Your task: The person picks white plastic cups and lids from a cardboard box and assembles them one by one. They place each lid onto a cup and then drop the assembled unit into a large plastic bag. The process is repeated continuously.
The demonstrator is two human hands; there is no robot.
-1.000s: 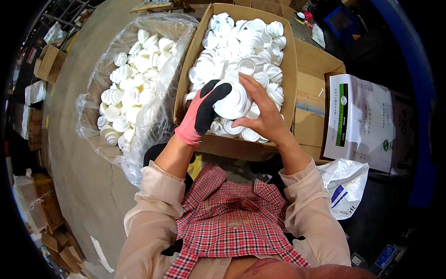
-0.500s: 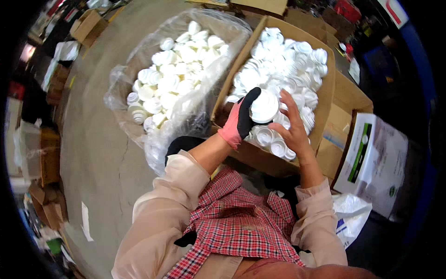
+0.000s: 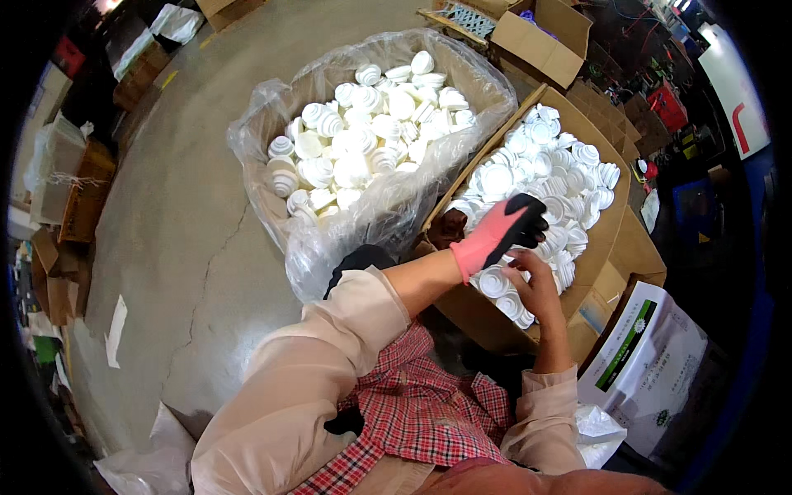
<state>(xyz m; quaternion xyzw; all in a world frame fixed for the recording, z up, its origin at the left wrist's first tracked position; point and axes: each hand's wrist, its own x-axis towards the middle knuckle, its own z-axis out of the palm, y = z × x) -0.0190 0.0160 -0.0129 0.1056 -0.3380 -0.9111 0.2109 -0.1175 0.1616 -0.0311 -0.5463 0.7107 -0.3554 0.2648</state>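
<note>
My left hand [image 3: 507, 231], in a pink glove with black fingers, is palm down over the cardboard box [image 3: 620, 235] of white ridged plastic caps [image 3: 569, 186]. Its fingers curl downward, closed; whatever lies under them is hidden. Just below and to the right, my bare right hand [image 3: 538, 289] has its fingers bent toward the gloved one, nearly touching it. Those fingers are drawn together, and I cannot make out anything in them. White caps lie heaped beneath both hands.
To the left stands a plastic-lined box [image 3: 256, 186] filled with similar white, rounded, ridged pieces [image 3: 363, 140]. A white printed carton [image 3: 648, 363] is at the right. An open carton [image 3: 540, 45] sits at the far side. A dark brown object [image 3: 446, 228] lies in the cap box's left corner.
The white cap my left hand held is no longer visible. My left hand has turned palm down and reached right across the box, above my right hand. The view has shifted.
</note>
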